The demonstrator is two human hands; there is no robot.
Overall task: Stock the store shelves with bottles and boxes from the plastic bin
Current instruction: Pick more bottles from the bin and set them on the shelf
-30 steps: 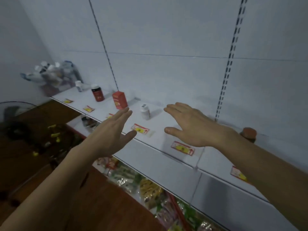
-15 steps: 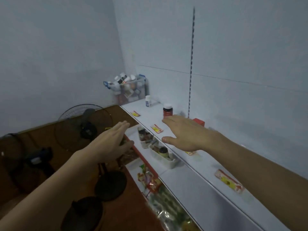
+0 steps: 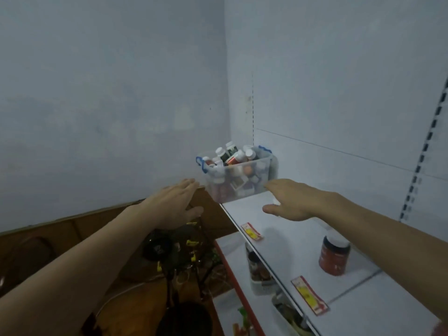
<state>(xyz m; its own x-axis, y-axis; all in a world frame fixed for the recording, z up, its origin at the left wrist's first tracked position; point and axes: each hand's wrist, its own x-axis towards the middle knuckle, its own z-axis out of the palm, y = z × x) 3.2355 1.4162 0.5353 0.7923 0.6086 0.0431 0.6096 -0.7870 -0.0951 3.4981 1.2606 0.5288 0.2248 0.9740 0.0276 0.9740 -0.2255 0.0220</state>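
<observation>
While both arms reach forward, the left hand [image 3: 175, 204] hangs flat-fingered, holding nothing, just short of the plastic bin [image 3: 238, 175]. Full of bottles, the bin sits at the white shelf's [image 3: 286, 229] far end. The right hand [image 3: 294, 202], spread and holding nothing, hovers nearby; a dark red bottle [image 3: 334, 254] stands further right.

We have one view only, from a wide-angle camera worn on the person's head. It looks forward and somewhat down along the upper shelf [image 3: 286, 229] toward the corner of the room, where the plastic bin [image 3: 238, 174] stands at the shelf's far end. Both forearms reach in from the bottom edge, the left hand [image 3: 173, 206] and the right hand [image 3: 294, 202] near the lens. The lower shelf and floor show at the bottom left.
</observation>
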